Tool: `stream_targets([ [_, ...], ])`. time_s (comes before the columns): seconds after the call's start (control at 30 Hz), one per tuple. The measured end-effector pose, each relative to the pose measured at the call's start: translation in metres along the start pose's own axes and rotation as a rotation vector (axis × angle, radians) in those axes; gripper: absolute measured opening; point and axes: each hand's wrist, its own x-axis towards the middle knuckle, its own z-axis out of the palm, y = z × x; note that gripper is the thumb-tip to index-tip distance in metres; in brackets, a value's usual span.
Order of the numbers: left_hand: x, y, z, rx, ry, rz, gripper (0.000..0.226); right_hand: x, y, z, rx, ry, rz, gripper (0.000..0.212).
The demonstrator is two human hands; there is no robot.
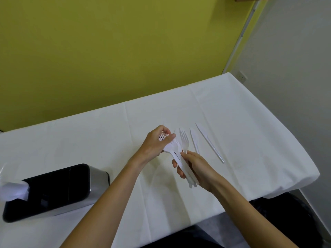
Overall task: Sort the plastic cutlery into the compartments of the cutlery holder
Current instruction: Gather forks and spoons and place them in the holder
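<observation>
Your forearms reach in over the white tabletop (232,113). Cutlery holder (53,190), black with steel sides, sits at far left, something white poking from its left end. Your right hand (198,169) has its fingers clamped round the handles of a bunch of white forks (185,169). Your left hand (155,144) pinches the tines of that bunch, fingers together. Two plastic knives (209,143) lie on the tabletop just right of your hands.
</observation>
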Motion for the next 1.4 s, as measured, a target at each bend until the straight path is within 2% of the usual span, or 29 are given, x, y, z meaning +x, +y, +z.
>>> stream_targets([
  [0.13,0.000,0.001,-0.002,0.030,0.001,-0.030,0.031,0.000,0.002,0.002,0.004,0.027,-0.019,0.030],
  [0.27,0.000,0.002,-0.004,-0.054,-0.045,-0.040,0.021,-0.001,0.005,0.002,-0.022,0.004,-0.038,0.033],
  [0.4,-0.004,0.004,-0.005,-0.024,-0.026,0.037,0.018,0.000,0.007,0.000,0.115,-0.091,-0.007,0.041],
  [0.53,-0.005,0.005,-0.009,0.036,-0.009,0.117,0.017,0.000,0.005,-0.004,0.263,-0.126,0.081,0.040],
  [0.67,-0.007,0.006,-0.012,0.031,-0.014,0.187,0.012,-0.003,-0.001,-0.008,0.136,-0.220,0.125,0.040],
  [0.8,-0.007,0.004,-0.010,0.085,0.041,0.249,0.006,-0.001,-0.003,-0.004,0.084,-0.281,0.093,0.058],
  [0.87,-0.008,0.006,-0.011,0.097,0.081,0.303,0.005,0.000,-0.001,-0.001,0.039,-0.241,0.040,0.049],
  [0.93,-0.010,0.010,-0.013,0.088,0.062,0.273,0.013,-0.001,0.000,0.001,-0.044,-0.219,-0.010,0.033],
  [1.07,-0.014,0.017,-0.013,-0.012,-0.113,0.156,0.013,-0.002,-0.002,-0.001,-0.170,-0.248,-0.020,0.035],
  [1.2,-0.014,0.016,-0.012,0.069,-0.117,0.206,0.008,-0.003,-0.013,-0.005,-0.271,-0.307,-0.006,0.026],
  [1.27,-0.012,0.015,-0.013,0.137,-0.124,0.246,0.006,-0.002,-0.016,-0.005,-0.253,-0.315,0.001,0.012],
  [1.4,-0.014,0.018,-0.012,0.156,-0.142,0.255,0.010,0.002,-0.016,-0.001,-0.118,-0.340,0.084,0.012],
])
